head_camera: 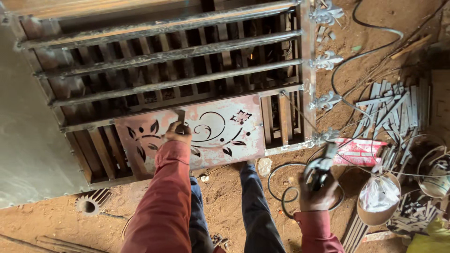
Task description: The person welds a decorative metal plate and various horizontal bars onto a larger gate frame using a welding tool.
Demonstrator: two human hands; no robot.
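A metal gate frame [187, 56] with several horizontal bars and vertical slats lies on the dirt. A decorative cut-out plate [220, 133] with floral scrolls sits in its near edge. My left hand [176, 133] presses a small dark tool against that plate. My right hand [318, 192] is closed around a welding electrode holder [321, 168], and its thin rod [297, 115] reaches up to the frame near the plate's upper right corner. Both arms wear red sleeves; my legs in blue trousers stand below the plate.
Fleur-de-lis finials [327, 60] line the frame's right side. Cut metal strips [393, 107] lie in a pile at right, with a red-and-white box [358, 152], a bucket holding a plastic bag [378, 199], and black cables [281, 187] looping over the dirt. A grey sheet [23, 140] covers the left.
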